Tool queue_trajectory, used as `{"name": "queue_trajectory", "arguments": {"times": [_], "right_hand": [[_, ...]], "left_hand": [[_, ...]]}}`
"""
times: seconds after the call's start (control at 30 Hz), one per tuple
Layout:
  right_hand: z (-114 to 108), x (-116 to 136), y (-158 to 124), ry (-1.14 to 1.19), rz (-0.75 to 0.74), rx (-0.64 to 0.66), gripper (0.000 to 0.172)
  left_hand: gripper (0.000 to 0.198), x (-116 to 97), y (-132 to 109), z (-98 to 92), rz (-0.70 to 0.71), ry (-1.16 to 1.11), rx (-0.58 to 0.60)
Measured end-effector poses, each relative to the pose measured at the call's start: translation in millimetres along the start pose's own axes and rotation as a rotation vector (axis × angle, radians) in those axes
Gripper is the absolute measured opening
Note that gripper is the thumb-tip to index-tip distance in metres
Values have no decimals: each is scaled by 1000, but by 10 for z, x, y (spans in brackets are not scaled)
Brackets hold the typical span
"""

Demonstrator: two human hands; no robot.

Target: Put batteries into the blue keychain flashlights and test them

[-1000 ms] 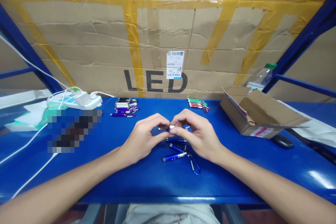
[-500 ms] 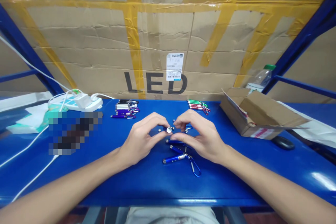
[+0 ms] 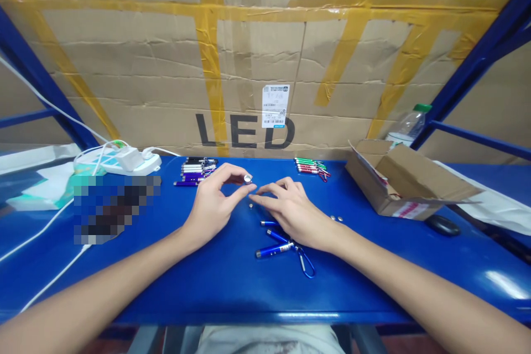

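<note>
My left hand (image 3: 213, 204) pinches a small silver-rimmed tube (image 3: 248, 179) between thumb and fingers, its round end facing me; the rest of it is hidden. My right hand (image 3: 292, 207) hovers palm down just to the right, fingers stretched out and apart from the tube. Below its fingertips a tiny silver button cell (image 3: 251, 206) lies on the blue table. Several blue keychain flashlights (image 3: 274, 250) lie under and in front of my right hand, one with a blue carabiner clip (image 3: 306, 265). Two more button cells (image 3: 340, 219) sit right of my right wrist.
Black, silver and purple flashlights (image 3: 191, 176) lie in a row at the back left; green and red ones (image 3: 307, 168) are at the back centre. An open cardboard box (image 3: 398, 182) and a black mouse (image 3: 443, 225) stand right. A power strip (image 3: 145, 165) with cables is left.
My left hand has moved up and left with the tube. My right hand has swung left and turned palm down, now covering part of the blue flashlights and exposing two button cells.
</note>
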State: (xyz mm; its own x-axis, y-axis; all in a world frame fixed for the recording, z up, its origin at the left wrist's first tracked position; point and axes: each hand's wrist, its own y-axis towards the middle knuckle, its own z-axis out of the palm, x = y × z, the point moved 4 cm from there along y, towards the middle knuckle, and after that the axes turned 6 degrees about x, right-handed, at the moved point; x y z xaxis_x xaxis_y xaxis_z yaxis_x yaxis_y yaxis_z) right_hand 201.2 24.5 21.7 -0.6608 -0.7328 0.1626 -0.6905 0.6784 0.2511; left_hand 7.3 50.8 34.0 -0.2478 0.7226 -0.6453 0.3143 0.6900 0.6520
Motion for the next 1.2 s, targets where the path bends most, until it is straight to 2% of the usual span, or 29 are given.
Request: {"name": "queue_trajectory", "arguments": {"times": [0.13,0.23,0.3,0.63,0.87,0.97,1.1,1.2], "right_hand": [[79,-18,53,-47,-12,66,35],[58,-30,75,-4,-33,48,21],[40,-28,82,17,-37,39,18],[51,90,91,-167,-89,132,18],[18,107,69,-96,-97,173,18],[-49,28,34,48,-82,110,15],[-207,-132,-14,314,-12,-47,4],[-315,-190,-24,523,13,-167,4]], "left_hand": [[11,7,-9,19,-1,-7,6],[11,-14,-18,36,2,-7,19],[11,-25,-23,44,3,-2,31],[7,-50,-49,75,47,60,92],[7,-45,-41,75,54,84,99],[8,-41,-38,71,46,86,98],[11,-44,-43,82,37,85,109],[12,-45,-55,107,29,91,139]]}}
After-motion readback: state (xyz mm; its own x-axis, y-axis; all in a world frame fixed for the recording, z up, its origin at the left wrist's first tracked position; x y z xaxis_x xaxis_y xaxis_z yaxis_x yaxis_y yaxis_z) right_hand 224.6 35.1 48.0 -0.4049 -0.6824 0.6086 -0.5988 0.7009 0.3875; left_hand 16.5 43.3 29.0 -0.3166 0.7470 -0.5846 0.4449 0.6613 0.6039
